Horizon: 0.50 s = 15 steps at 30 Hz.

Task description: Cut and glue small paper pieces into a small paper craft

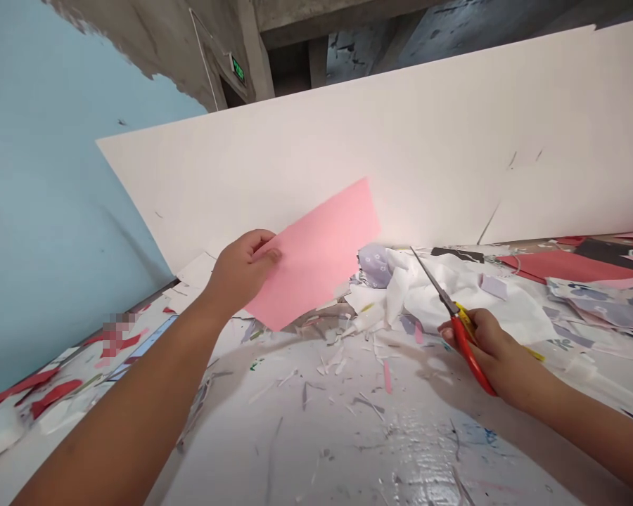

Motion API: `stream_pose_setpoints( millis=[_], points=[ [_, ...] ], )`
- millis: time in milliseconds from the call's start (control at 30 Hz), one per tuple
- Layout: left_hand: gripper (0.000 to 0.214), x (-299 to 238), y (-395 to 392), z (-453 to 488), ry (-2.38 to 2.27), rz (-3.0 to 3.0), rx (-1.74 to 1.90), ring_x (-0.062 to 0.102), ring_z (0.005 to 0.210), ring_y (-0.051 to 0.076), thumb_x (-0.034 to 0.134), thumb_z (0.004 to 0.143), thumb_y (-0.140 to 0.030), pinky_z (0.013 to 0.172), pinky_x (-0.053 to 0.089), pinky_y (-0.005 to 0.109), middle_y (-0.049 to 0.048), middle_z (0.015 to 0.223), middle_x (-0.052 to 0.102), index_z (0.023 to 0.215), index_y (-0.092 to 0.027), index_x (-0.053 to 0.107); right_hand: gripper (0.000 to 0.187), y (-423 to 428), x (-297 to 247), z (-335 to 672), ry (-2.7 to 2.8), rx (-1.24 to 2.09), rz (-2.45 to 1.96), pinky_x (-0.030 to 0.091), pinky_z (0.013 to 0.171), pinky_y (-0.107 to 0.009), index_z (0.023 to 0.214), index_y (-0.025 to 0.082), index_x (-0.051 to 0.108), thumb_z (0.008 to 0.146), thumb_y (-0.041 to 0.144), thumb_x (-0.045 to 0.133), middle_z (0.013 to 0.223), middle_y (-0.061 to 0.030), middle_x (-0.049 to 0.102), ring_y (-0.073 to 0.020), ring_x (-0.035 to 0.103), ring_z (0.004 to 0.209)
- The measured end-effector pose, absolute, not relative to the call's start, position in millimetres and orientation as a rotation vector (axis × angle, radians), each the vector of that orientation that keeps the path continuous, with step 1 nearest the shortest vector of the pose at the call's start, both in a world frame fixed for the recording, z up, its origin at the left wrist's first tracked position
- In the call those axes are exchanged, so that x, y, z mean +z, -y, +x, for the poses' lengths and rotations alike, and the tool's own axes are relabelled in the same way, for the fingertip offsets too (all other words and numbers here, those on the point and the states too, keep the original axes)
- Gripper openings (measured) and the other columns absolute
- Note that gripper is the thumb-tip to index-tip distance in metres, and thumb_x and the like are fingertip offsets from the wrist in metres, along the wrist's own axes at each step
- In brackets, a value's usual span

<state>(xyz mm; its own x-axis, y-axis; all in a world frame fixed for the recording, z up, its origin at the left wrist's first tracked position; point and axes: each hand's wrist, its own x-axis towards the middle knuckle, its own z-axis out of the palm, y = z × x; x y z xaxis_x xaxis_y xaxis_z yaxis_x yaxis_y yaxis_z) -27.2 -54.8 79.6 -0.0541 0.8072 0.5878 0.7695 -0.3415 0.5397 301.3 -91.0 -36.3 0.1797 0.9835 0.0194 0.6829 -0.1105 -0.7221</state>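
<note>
My left hand point(241, 270) pinches the near left edge of a pink paper sheet point(321, 253) and holds it tilted up above the table. My right hand point(488, 348) grips a pair of scissors point(456, 320) with red and yellow handles. The closed blades point up and left, apart from the pink sheet. A heap of white and lilac paper scraps point(401, 281) lies between the two hands.
The white table point(359, 436) is littered with small paper offcuts. A large white board point(427, 147) stands along the back. Red and black sheets point(574, 263) lie at the right. Red scraps point(47, 393) lie at the left edge by a blue wall point(42, 197).
</note>
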Motion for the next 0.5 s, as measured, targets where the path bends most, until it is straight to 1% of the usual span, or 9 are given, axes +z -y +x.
stream_pose_setpoints(
  millis=[67, 100, 167, 200, 233, 300, 333, 433, 500],
  points=[
    [0.02, 71, 57, -29, -1.733, 2.103, 1.491, 0.056, 0.069, 0.015, 0.047, 0.077, -0.037, 0.057, 0.042, 0.024, -0.0019, 0.081, 0.061, 0.089, -0.024, 0.057, 0.032, 92, -36, 302, 1.594, 0.651, -1.907, 0.045, 0.057, -0.027, 0.091, 0.026, 0.038, 0.073, 0.05, 0.048, 0.095, -0.0024, 0.064, -0.0203, 0.061, 0.073],
    [0.019, 67, 58, -29, -1.731, 2.126, 1.465, 0.056, 0.069, 0.015, 0.048, 0.077, -0.037, 0.057, 0.041, 0.023, -0.0021, 0.08, 0.061, 0.087, -0.024, 0.057, 0.033, 91, -37, 304, 1.593, 0.627, -1.918, 0.045, 0.058, -0.028, 0.092, 0.025, 0.038, 0.073, 0.05, 0.048, 0.095, -0.0033, 0.064, -0.0212, 0.061, 0.074],
    [0.017, 60, 62, -28, -1.718, 2.221, 1.162, 0.054, 0.062, 0.014, 0.049, 0.075, -0.037, 0.053, 0.038, 0.023, -0.0031, 0.07, 0.06, 0.077, -0.023, 0.059, 0.035, 87, -42, 309, 1.58, 0.597, -1.905, 0.044, 0.058, -0.029, 0.094, 0.026, 0.038, 0.074, 0.053, 0.045, 0.097, -0.0037, 0.063, -0.0221, 0.06, 0.075],
    [0.017, 58, 64, -27, -1.714, 2.233, 1.079, 0.052, 0.06, 0.014, 0.05, 0.075, -0.037, 0.051, 0.037, 0.022, -0.0034, 0.067, 0.059, 0.075, -0.023, 0.059, 0.035, 85, -44, 312, 1.567, 0.595, -1.9, 0.044, 0.058, -0.029, 0.094, 0.026, 0.038, 0.075, 0.055, 0.043, 0.097, -0.0031, 0.063, -0.0217, 0.06, 0.075],
    [0.016, 56, 67, -27, -1.737, 2.198, 1.152, 0.052, 0.059, 0.014, 0.05, 0.075, -0.036, 0.05, 0.037, 0.022, -0.0036, 0.066, 0.059, 0.075, -0.023, 0.059, 0.035, 83, -46, 315, 1.556, 0.59, -1.905, 0.044, 0.058, -0.028, 0.095, 0.026, 0.038, 0.076, 0.056, 0.041, 0.094, -0.0026, 0.063, -0.0213, 0.06, 0.074],
    [0.015, 55, 69, -26, -1.79, 2.028, 1.472, 0.053, 0.062, 0.014, 0.049, 0.075, -0.034, 0.052, 0.038, 0.022, -0.0034, 0.071, 0.06, 0.08, -0.024, 0.058, 0.035, 81, -48, 318, 1.553, 0.579, -1.933, 0.044, 0.058, -0.027, 0.095, 0.026, 0.037, 0.077, 0.056, 0.039, 0.087, -0.0017, 0.062, -0.0206, 0.059, 0.073],
    [0.014, 54, 68, -27, -1.795, 1.943, 1.574, 0.053, 0.063, 0.014, 0.049, 0.075, -0.032, 0.052, 0.039, 0.021, -0.0032, 0.073, 0.06, 0.082, -0.024, 0.058, 0.035, 81, -47, 318, 1.558, 0.577, -1.957, 0.044, 0.059, -0.027, 0.096, 0.026, 0.036, 0.077, 0.056, 0.039, 0.084, -0.0013, 0.061, -0.0205, 0.059, 0.073],
    [0.013, 53, 60, -36, -1.723, 1.83, 1.467, 0.052, 0.058, 0.013, 0.051, 0.072, -0.029, 0.048, 0.038, 0.02, -0.0035, 0.071, 0.058, 0.082, -0.024, 0.057, 0.034, 83, -44, 316, 1.58, 0.6, -2.028, 0.044, 0.061, -0.027, 0.096, 0.027, 0.035, 0.078, 0.056, 0.037, 0.084, -0.0009, 0.061, -0.0207, 0.059, 0.075],
    [0.017, 54, 52, -44, -1.632, 1.699, 1.427, 0.05, 0.053, 0.012, 0.052, 0.072, -0.033, 0.045, 0.037, 0.02, -0.004, 0.067, 0.056, 0.086, -0.025, 0.055, 0.034, 85, -43, 316, 1.595, 0.602, -2.055, 0.044, 0.063, -0.028, 0.096, 0.027, 0.035, 0.079, 0.056, 0.035, 0.085, -0.0012, 0.062, -0.021, 0.059, 0.077]
  ],
)
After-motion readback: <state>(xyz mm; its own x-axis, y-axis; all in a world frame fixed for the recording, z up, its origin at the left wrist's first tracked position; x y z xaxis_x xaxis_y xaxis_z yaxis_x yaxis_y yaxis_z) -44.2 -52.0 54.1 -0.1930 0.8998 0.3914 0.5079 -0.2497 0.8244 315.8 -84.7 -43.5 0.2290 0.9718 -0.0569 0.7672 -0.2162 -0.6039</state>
